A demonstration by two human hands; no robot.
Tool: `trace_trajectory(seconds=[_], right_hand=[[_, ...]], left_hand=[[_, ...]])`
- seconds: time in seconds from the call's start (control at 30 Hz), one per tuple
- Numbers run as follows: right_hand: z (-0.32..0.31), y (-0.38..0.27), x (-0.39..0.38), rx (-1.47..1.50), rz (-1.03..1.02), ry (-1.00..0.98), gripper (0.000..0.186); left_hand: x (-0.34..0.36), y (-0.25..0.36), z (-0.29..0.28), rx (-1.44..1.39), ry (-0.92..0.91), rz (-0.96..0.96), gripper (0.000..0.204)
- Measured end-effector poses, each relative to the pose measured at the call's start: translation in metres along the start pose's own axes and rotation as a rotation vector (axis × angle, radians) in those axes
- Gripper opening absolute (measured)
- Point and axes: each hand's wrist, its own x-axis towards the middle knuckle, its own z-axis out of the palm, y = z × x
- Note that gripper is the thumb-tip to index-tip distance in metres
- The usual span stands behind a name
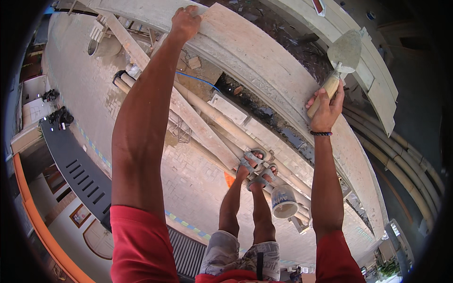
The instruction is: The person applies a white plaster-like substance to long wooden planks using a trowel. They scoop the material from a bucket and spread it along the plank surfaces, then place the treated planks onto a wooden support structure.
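1. Trowel (345,52), 1: pale wooden handle, broad grey blade; in the right hand (327,109), over the outer part of the long concrete ledge (264,61), blade toward the far side.
2. Footing: 2 sandalled feet (257,170) on bamboo poles (203,103), well below the ledge. Judged risk: a pole rolling or a sole slipping would upset balance, most weight then falling to the left arm.
3. Drop hazard: a loosened grip could send the trowel into the dark gap beyond the ledge. The bucket (284,203), low beside the feet, could be knocked by a careless step.
4. Left hand (187,23): arm reaching far forward, elbow nearly straight, palm down on the ledge; fingers bent at its edge, no tool seen in them.
5. Right hand: forearm raised, beaded bracelet (321,133) at the wrist; fingers closed around the handle, blade tipped upward and away.
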Motion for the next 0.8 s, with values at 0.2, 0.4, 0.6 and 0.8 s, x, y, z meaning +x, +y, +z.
trace_trajectory(seconds=[0.2, 0.4, 0.6, 0.8], right_hand=[[-0.003, 0.006, 0.005, 0.119, 0.044, 0.042, 0.059], [-0.024, 0.002, 0.004, 0.044, 0.15, 0.054, 0.04], [-0.116, 0.008, -0.108, -0.072, 0.071, 0.242, 0.033], [-0.261, -0.001, -0.199, -0.131, 0.258, 0.796, 0.024]], left_hand=[[-0.063, 0.057, 0.04, -0.135, 0.344, -0.107, 0.088], [-0.039, 0.061, 0.024, -0.009, 0.131, -0.358, 0.104], [-0.019, 0.023, 0.031, -0.202, 0.033, -0.302, 0.088], [-0.005, -0.015, 0.001, -0.708, -0.074, -0.352, 0.074]])
